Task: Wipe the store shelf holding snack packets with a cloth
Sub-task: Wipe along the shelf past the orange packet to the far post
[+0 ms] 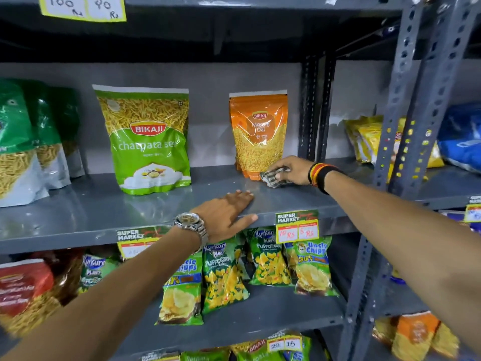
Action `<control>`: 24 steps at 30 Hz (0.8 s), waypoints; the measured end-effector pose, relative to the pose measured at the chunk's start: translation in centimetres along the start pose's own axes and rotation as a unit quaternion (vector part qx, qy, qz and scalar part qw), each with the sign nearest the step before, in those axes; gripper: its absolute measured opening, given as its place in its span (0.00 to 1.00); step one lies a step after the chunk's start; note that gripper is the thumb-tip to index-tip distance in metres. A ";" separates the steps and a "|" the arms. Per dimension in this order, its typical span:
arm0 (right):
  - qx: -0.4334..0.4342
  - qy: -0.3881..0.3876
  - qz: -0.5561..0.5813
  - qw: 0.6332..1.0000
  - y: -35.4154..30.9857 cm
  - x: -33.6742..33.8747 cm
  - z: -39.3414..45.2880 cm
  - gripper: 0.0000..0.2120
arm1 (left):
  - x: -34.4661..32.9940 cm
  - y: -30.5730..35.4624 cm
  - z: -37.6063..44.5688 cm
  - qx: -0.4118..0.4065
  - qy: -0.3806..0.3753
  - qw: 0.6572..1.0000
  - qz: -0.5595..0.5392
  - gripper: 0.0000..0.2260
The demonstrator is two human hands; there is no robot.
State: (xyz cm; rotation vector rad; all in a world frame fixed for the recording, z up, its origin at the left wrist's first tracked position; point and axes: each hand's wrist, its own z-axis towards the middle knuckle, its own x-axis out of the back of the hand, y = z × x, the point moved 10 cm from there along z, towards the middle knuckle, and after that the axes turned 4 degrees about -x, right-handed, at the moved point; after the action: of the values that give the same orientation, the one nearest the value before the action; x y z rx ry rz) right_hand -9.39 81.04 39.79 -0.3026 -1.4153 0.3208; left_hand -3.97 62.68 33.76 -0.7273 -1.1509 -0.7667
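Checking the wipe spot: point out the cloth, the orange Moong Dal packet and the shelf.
cloth (273, 177), head view, checked fabric under the fingers.
orange Moong Dal packet (257, 136), head view, middle of its front.
shelf (86, 209), head view, bare top surface.

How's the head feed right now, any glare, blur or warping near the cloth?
Head view: wide-angle warp bows the uprights and stretches both forearms; soft glare streaks the shelf and the orange pouch; the cloth under the right hand is slightly smeared; the left hand is sharp; the top of the frame is dark.
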 end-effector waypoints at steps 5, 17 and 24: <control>0.004 -0.037 -0.012 0.999 1.1 -1.3 1.3 0.18 | -0.1 0.1 0.1 -0.009 0.008 1.000 -0.013 0.35; -0.013 -0.011 0.059 0.998 4.2 2.3 -1.2 0.15 | -0.3 0.0 0.1 -0.017 0.008 1.000 -0.009 0.40; 0.047 0.001 0.031 0.998 3.2 -0.7 -6.1 0.14 | -0.1 0.5 -0.3 -0.004 0.005 1.000 -0.020 0.44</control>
State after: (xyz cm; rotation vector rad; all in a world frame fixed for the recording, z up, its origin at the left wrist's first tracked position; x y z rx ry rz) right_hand -3.59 83.59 37.10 -0.2700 -1.3866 0.4359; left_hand -3.46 62.70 33.50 -0.7083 -1.1574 -0.8088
